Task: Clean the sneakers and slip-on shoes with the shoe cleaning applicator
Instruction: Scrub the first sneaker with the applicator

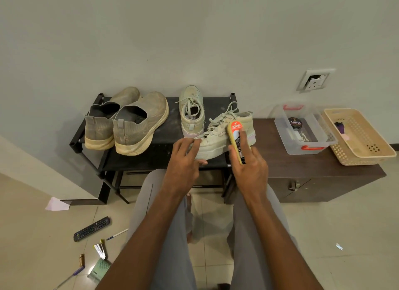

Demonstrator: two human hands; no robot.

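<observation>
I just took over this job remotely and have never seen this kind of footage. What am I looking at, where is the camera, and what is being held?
There is no machine: one camera worn on a person's head looks down at their bare hands. The left hand steadies the toe of a lace-up sneaker on a black shoe rack. The right hand presses a shoe cleaning applicator against that sneaker's side. Its mate and two slip-on shoes stand behind. On the cabinet to the right sit a clear box and a basket.
</observation>
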